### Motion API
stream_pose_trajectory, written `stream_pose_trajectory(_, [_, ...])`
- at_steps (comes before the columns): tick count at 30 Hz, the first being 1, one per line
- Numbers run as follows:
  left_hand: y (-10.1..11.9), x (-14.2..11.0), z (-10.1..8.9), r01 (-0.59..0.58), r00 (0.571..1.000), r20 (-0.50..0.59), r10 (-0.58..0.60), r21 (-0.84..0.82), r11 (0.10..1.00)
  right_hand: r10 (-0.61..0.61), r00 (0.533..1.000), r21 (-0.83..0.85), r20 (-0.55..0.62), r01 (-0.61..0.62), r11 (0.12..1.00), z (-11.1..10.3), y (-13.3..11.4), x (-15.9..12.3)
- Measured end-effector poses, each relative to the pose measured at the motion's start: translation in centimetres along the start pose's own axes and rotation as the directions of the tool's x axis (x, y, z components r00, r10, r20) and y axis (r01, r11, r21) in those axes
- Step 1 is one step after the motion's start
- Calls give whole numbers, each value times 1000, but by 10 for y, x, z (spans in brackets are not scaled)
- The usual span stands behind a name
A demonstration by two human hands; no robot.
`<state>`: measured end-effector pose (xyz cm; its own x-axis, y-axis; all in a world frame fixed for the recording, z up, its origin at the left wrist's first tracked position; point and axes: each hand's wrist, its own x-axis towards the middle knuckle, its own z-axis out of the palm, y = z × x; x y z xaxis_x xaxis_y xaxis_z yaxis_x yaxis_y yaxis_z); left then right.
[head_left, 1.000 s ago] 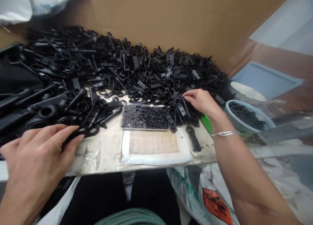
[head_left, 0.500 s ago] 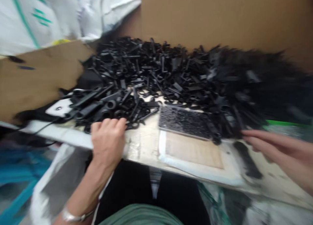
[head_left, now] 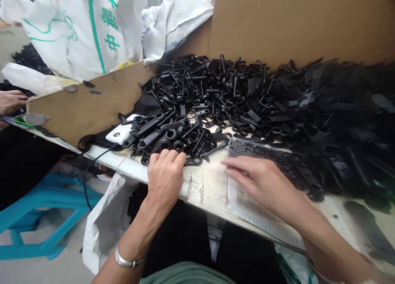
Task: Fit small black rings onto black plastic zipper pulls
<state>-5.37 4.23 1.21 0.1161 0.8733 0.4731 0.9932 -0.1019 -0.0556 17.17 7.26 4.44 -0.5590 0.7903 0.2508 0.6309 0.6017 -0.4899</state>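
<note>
My left hand (head_left: 166, 175) is curled closed at the table's front edge, against a small heap of black plastic arm-shaped parts with ring ends (head_left: 151, 138). Its fingertips are hidden, so what they grip does not show. My right hand (head_left: 265, 179) reaches in from the right with fingers pinched together, slightly blurred. Whether anything small sits in that pinch I cannot make out. Beneath and behind the right hand lie a flat rectangular pad with a speckled black surface (head_left: 256, 148) and a pale sheet (head_left: 236, 195), both partly covered.
A large pile of black parts (head_left: 216, 84) spreads along the back against cardboard (head_left: 293, 24). A white phone-like object (head_left: 123, 129) lies left of the heap. Further left are a blue stool (head_left: 58, 218), white sacks (head_left: 77, 33) and another person's hand (head_left: 12, 102).
My right hand has come left from the right end of the pad to its near left corner. My left hand stays by the heap. The view has swung left.
</note>
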Motion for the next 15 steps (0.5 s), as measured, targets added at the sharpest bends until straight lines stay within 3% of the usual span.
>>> stream_pose_trajectory(5, [0, -2, -2, -11, 998, -60, 8, -57, 998, -73, 995, -374, -72, 41, 927, 24, 9, 69])
stream_pose_trajectory(8, [0, -4, -3, -36, 996, -90, 25, -126, 991, -142, 990, -469, -21, 115, 876, 28, 20, 92])
stream_pose_trajectory(12, [-3, -7, -1, -57, 990, -140, 26, -225, 973, -226, 973, -489, 37, 215, 846, 20, 29, 95])
stream_pose_trajectory(15, [0, -8, -2, -101, 973, -229, 30, -303, 948, -256, 965, -444, 52, 252, 860, 6, 26, 76])
